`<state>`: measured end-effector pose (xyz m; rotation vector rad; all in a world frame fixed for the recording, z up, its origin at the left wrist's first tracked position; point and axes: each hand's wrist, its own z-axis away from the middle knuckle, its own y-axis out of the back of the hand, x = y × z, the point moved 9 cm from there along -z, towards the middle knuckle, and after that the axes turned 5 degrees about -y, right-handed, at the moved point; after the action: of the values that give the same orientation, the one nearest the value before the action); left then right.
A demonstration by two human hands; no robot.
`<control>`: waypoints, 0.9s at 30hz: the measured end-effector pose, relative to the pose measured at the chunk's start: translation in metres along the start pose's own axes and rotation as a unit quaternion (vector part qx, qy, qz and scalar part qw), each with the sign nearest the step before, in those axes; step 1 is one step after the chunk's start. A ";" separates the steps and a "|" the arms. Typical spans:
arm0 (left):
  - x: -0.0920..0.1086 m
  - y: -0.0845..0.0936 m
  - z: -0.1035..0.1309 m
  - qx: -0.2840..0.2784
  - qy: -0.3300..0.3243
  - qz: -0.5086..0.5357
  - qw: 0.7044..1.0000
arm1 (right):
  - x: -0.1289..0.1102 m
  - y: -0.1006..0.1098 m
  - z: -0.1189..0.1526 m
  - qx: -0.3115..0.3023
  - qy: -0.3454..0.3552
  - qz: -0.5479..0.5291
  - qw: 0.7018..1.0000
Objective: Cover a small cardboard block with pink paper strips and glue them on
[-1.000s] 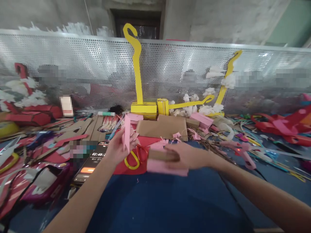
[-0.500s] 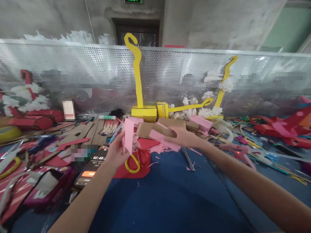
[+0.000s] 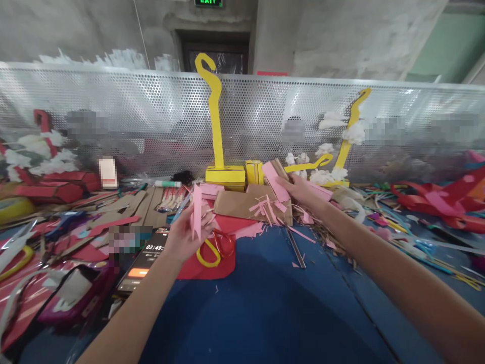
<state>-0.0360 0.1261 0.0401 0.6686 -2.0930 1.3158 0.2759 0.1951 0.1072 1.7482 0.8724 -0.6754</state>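
Note:
My left hand (image 3: 189,230) is closed on a narrow folded strip of pink paper (image 3: 197,212), held upright above a red sheet (image 3: 217,270). Scissors with a yellow handle loop (image 3: 208,254) lie just below that hand. In my right hand (image 3: 297,187) is a small pink-faced cardboard box (image 3: 276,179), tilted, with brown cardboard along its far edge. Beneath it, thin pink paper scraps (image 3: 267,208) lie on a piece of brown cardboard (image 3: 235,203). A metal ruler-like strip (image 3: 295,247) lies on the blue table.
A yellow paper box with a tall hooked neck (image 3: 215,116) stands at the back, before a perforated metal panel (image 3: 151,116). At left are a phone (image 3: 142,263) showing a timer and a purple item (image 3: 76,298). Craft scraps (image 3: 401,232) cover the right side.
My right hand has lifted the pink-faced box up and to the right, uncovering the pink scraps on the cardboard. My left hand stays in place, its pink strip turned more edge-on.

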 end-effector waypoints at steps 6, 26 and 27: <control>-0.024 0.004 0.001 -0.054 0.016 -0.339 0.939 | 0.002 -0.053 0.071 -0.157 -0.075 -0.274 0.946; -0.075 -0.066 0.038 -0.077 -0.014 -0.289 0.954 | 0.013 -0.137 0.172 -0.339 -0.290 -0.512 0.734; -0.075 -0.065 0.038 -0.064 -0.007 -0.267 0.962 | 0.015 -0.140 0.175 -0.344 -0.295 -0.504 0.735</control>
<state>0.0535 0.0743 0.0153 1.0905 -1.8055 0.8658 0.1642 0.0630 -0.0351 0.2157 1.3443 -1.2887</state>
